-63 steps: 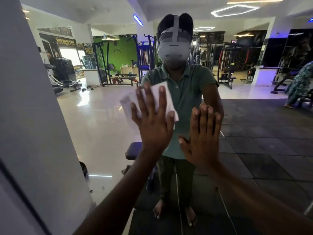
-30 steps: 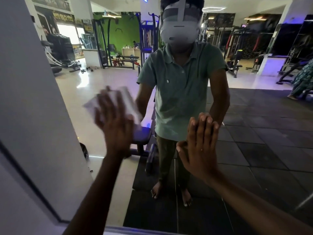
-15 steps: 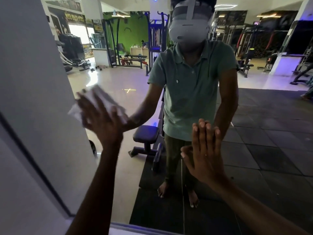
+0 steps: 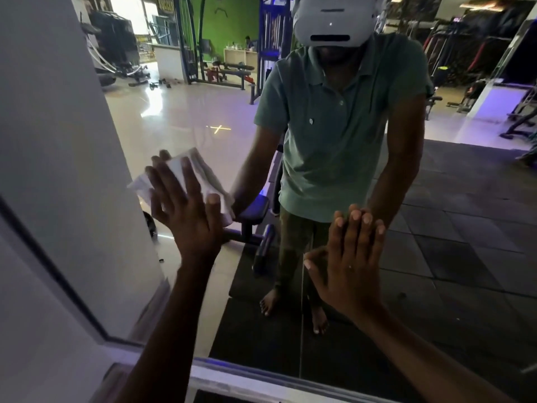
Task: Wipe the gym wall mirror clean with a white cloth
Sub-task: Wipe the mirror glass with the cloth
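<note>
Two hands up on the big frameless gym wall mirror (image 4: 186, 117), both flat on the glass. My left hand (image 4: 186, 216) has its fingers straight and spread, palm pressing the crumpled white cloth (image 4: 200, 175) against the mirror, low and left of centre, near the mirror's left edge where the plain grey-white wall (image 4: 52, 158) runs down. Cloth is a thin folded rag, wrinkled, corners sticking out past my fingers on the left and toward the lower right by my thumb; it looks dry, but I can't tell for sure. My right hand (image 4: 348, 263) is bare, fingers straight and close together, palm resting on the glass lower right, well apart from the cloth, holding nothing. Mirror surface is glossy, with a vertical seam running down below my right hand and a pale sill (image 4: 261, 379) along the bottom edge. Reflection shows me in a green polo shirt (image 4: 337, 126) and a white headset (image 4: 332, 21), barefoot on dark rubber floor tiles (image 4: 453, 251), with a padded black bench (image 4: 255, 210) behind and weight machines (image 4: 226, 42) further back on shiny pale flooring.
</note>
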`<action>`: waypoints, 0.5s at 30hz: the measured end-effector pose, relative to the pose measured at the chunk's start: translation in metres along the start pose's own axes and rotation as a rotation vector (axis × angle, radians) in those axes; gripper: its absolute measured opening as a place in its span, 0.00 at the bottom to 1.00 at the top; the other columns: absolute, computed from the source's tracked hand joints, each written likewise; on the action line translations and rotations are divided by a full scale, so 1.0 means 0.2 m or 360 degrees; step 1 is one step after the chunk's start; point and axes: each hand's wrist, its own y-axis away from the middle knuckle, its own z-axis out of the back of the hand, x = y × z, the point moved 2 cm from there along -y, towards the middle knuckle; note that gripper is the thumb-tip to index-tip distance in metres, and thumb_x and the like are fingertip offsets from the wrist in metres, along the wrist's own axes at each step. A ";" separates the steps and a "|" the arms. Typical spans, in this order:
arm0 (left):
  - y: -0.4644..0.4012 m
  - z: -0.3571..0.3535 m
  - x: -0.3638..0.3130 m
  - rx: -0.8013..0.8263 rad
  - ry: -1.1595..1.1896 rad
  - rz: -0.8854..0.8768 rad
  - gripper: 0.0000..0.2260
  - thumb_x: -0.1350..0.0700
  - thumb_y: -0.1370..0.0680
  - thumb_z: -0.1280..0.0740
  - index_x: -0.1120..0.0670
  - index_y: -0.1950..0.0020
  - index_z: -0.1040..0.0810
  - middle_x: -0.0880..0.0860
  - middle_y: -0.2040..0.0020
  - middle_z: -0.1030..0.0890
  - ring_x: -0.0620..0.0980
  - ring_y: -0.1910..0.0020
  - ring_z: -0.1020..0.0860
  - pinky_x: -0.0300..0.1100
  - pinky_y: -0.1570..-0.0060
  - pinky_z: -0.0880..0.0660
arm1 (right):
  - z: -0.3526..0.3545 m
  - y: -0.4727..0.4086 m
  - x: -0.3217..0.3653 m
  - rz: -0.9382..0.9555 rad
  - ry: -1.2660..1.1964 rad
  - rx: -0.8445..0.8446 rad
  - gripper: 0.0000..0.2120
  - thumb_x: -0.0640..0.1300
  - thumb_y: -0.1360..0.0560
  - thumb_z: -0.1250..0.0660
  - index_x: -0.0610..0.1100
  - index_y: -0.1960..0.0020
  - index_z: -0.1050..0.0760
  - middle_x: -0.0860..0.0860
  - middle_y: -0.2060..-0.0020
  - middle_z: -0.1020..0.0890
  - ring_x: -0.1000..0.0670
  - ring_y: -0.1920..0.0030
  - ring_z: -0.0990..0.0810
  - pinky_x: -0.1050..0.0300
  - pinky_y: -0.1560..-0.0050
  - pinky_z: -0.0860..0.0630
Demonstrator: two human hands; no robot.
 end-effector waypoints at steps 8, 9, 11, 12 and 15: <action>0.20 -0.04 -0.22 0.0257 0.0078 -0.0750 0.28 0.40 0.13 0.53 0.43 0.14 0.54 0.58 0.14 0.59 0.59 0.15 0.59 0.59 0.20 0.56 | -0.08 0.07 0.09 -0.0083 -0.0041 0.0007 0.51 0.64 0.21 0.38 0.31 0.16 0.56 0.31 0.17 0.59 0.29 0.17 0.60 0.28 0.19 0.61; 0.14 -0.03 -0.10 0.0199 0.0010 -0.0755 0.27 0.40 0.13 0.53 0.43 0.14 0.54 0.59 0.14 0.56 0.57 0.15 0.58 0.57 0.20 0.56 | -0.08 0.07 0.09 -0.0091 -0.0039 0.0009 0.51 0.64 0.21 0.38 0.32 0.16 0.56 0.32 0.17 0.60 0.30 0.16 0.60 0.29 0.18 0.61; -0.02 -0.01 0.11 0.0028 -0.0017 -0.0232 0.29 0.39 0.13 0.56 0.49 0.13 0.51 0.65 0.16 0.48 0.61 0.15 0.51 0.61 0.20 0.50 | -0.08 0.07 0.09 -0.0101 -0.0023 0.0030 0.52 0.65 0.21 0.37 0.33 0.15 0.57 0.32 0.17 0.60 0.30 0.16 0.61 0.30 0.18 0.62; -0.08 0.00 0.16 -0.0072 0.0043 0.0166 0.32 0.38 0.13 0.58 0.54 0.14 0.47 0.67 0.17 0.45 0.64 0.16 0.47 0.65 0.21 0.46 | -0.09 0.07 0.09 -0.0107 -0.0013 0.0040 0.52 0.66 0.21 0.37 0.33 0.15 0.57 0.32 0.17 0.60 0.30 0.16 0.61 0.30 0.18 0.62; -0.02 -0.03 -0.06 -0.0242 0.0217 0.0665 0.36 0.37 0.14 0.60 0.61 0.16 0.43 0.70 0.18 0.43 0.69 0.17 0.44 0.66 0.21 0.45 | -0.11 0.08 0.10 -0.0119 0.0000 0.0040 0.53 0.67 0.21 0.36 0.31 0.16 0.57 0.30 0.18 0.60 0.29 0.17 0.61 0.28 0.19 0.62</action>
